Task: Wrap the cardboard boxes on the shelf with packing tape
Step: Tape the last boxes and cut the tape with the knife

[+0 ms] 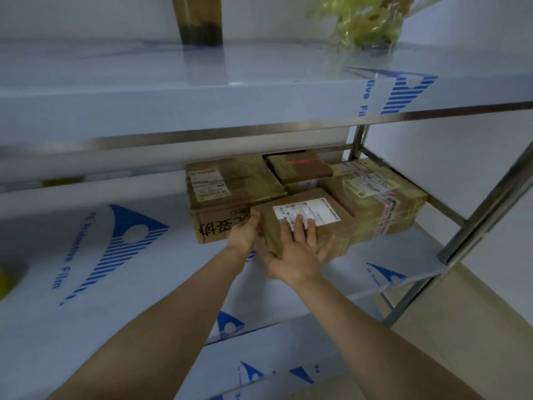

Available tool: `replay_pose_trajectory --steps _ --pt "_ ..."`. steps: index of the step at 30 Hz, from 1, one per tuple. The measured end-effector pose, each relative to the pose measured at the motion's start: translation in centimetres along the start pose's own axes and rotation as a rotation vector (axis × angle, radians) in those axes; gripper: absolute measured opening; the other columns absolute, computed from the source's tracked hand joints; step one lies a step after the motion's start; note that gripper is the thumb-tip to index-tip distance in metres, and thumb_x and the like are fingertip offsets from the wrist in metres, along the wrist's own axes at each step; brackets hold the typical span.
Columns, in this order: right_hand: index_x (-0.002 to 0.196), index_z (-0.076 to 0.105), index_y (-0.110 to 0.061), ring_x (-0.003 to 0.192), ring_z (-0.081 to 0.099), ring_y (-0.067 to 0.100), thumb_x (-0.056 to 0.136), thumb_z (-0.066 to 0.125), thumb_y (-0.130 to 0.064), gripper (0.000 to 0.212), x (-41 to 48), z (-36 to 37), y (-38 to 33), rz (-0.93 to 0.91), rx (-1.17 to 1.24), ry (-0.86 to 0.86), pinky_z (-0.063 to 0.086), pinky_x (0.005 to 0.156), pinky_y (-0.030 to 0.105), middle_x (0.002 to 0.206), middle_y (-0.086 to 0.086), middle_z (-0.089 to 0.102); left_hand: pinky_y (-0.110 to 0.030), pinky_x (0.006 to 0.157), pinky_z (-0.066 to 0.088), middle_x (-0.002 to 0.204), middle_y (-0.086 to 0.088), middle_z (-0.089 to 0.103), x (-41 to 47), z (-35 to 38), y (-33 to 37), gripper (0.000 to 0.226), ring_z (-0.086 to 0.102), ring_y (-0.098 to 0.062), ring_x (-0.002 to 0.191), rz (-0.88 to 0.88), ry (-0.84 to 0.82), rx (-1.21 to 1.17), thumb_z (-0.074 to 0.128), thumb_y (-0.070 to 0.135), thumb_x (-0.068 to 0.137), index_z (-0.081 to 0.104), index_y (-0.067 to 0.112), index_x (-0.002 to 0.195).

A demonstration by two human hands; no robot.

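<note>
The left hand (245, 235) curls round the left side of a small labelled cardboard box (265, 217). The right hand (297, 255) lies on top, fingers straight and spread over the white label (305, 212). The box sits at the front of the middle shelf (115, 255). It touches a larger printed box (233, 192) on its left and a taped box (383, 197) on its right. Another box (300, 167) stands behind them. On the upper shelf (202, 90) sits crumpled yellow-green film (366, 21).

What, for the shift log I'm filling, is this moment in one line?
phase: handling front box | left hand: grips its left end | right hand: fingers flat on its label | place: middle shelf
</note>
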State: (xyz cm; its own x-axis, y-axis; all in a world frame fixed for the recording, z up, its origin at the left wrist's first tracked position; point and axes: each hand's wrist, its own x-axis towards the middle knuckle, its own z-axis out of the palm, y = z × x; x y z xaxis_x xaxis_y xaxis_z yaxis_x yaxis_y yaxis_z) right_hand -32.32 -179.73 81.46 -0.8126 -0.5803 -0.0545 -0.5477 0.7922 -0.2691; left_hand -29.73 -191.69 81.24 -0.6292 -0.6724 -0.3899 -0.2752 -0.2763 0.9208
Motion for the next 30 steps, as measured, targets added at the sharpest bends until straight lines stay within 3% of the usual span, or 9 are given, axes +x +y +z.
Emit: replay_pose_trajectory --steps 3,6,12,16,19,20,22,26,30 --pt "0.151 0.012 -0.017 0.144 -0.023 0.030 0.082 0.052 -0.056 0.088 -0.8 0.1 -1.9 -0.118 0.002 0.150 -0.025 0.106 0.055 0.159 0.017 -0.008 -0.035 0.099 0.044 0.125 -0.014 0.058 -1.3 -1.8 0.4 0.049 0.054 -0.029 0.114 -0.010 0.076 0.042 0.050 0.042 0.095 0.054 0.003 0.126" --pt "0.149 0.025 -0.023 0.147 -0.012 0.025 0.083 0.057 -0.045 0.076 -1.5 0.5 -5.4 -0.377 0.041 0.220 -0.023 0.110 0.048 0.160 0.011 0.005 -0.042 0.099 0.046 0.125 -0.019 0.059 -2.7 -5.0 0.3 0.045 0.055 -0.035 0.116 0.019 0.194 0.137 0.045 0.036 0.098 0.057 0.002 0.125" --pt "0.142 0.038 -0.026 0.146 0.012 0.014 0.089 0.055 -0.030 0.056 -3.3 3.6 -12.5 -0.631 0.142 -0.010 -0.011 0.116 0.041 0.155 -0.002 0.027 -0.037 0.092 0.046 0.109 -0.017 0.065 -6.3 -14.6 -1.4 0.032 0.060 -0.032 0.103 0.048 0.441 0.254 0.044 0.027 0.099 0.063 0.004 0.111" --pt "0.139 0.045 -0.022 0.137 0.035 0.014 0.090 0.054 -0.025 0.050 -5.1 5.8 -17.4 -0.747 0.179 -0.164 0.008 0.118 0.034 0.147 -0.004 0.042 -0.040 0.082 0.049 0.086 -0.017 0.061 -8.9 -21.7 -2.7 0.026 0.053 -0.025 0.079 0.043 0.561 0.199 0.048 0.014 0.096 0.056 0.013 0.071" --pt "0.137 0.050 -0.015 0.128 0.046 0.020 0.091 0.054 -0.018 0.046 -6.7 6.9 -21.2 -0.785 0.241 -0.273 0.031 0.109 0.030 0.141 0.002 0.050 -0.040 0.085 0.050 0.094 -0.020 0.066 -11.2 -26.7 -3.4 0.014 0.058 -0.028 0.085 0.036 0.627 0.154 0.052 0.008 0.092 0.066 0.005 0.088" --pt "0.136 0.050 -0.014 0.128 0.047 0.021 0.091 0.054 -0.017 0.046 -7.1 7.3 -22.6 -0.783 0.259 -0.312 0.035 0.107 0.031 0.141 0.003 0.050 -0.041 0.084 0.050 0.094 -0.019 0.066 -11.8 -28.4 -3.7 0.012 0.058 -0.028 0.085 0.036 0.651 0.153 0.053 0.007 0.091 0.064 0.007 0.085" --pt "0.135 0.051 -0.013 0.127 0.048 0.022 0.092 0.053 -0.015 0.044 -8.0 8.1 -25.6 -0.784 0.273 -0.356 0.039 0.103 0.031 0.140 0.004 0.051 -0.037 0.079 0.050 0.090 -0.016 0.066 -12.9 -32.1 -4.2 0.016 0.058 -0.027 0.083 0.028 0.688 0.171 0.053 0.007 0.090 0.062 0.013 0.078" --pt "0.129 0.057 -0.012 0.123 0.051 0.023 0.092 0.052 -0.013 0.037 -9.8 10.2 -32.6 -0.804 0.307 -0.350 0.040 0.100 0.030 0.135 0.006 0.056 -0.037 0.086 0.049 0.106 -0.018 0.069 -15.0 -40.1 -5.2 0.026 0.063 -0.032 0.096 0.026 0.720 0.148 0.052 0.006 0.090 0.066 0.003 0.111" --pt "0.127 0.058 -0.014 0.123 0.051 0.026 0.094 0.050 -0.015 0.034 -11.7 12.6 -39.9 -0.771 0.320 -0.315 0.041 0.100 0.032 0.133 0.007 0.057 -0.039 0.088 0.050 0.106 -0.018 0.069 -17.2 -48.2 -6.1 0.027 0.064 -0.032 0.099 0.028 0.746 0.144 0.051 0.005 0.091 0.066 0.003 0.112"
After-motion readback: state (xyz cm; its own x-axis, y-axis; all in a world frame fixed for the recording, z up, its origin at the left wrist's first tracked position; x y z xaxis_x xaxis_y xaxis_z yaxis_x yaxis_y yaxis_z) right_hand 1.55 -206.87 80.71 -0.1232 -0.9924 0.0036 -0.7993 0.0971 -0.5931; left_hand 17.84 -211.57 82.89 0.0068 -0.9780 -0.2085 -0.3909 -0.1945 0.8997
